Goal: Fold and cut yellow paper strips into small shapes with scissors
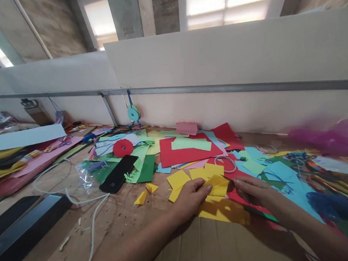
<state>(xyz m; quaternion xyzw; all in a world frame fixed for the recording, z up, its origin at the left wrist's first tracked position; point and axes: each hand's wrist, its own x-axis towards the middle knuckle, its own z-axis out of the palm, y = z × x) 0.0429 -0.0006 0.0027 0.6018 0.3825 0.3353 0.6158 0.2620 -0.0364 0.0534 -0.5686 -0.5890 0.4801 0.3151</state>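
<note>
My left hand (191, 195) is closed, with the thumb pressed on a folded piece of yellow paper (218, 184). At that paper's right edge, my right hand (249, 189) is closed around a thin dark-bladed tool (226, 178), most of it hidden by the fingers. The blade's tip touches or lies just over the paper; I cannot tell which. Several yellow paper squares (177, 179) lie beside and behind my left hand, and a larger yellow sheet (224, 211) lies under both hands. To the left are two small folded yellow pieces (141, 197).
Further left lie a black phone (119, 174), a white cable (94, 220) and a long dark box (30, 231). Red sheets (172, 152) and blue paper (290, 174) cover the table's back and right. A red yarn disc (123, 147) rests on green paper. A low white partition (241, 55) stands behind.
</note>
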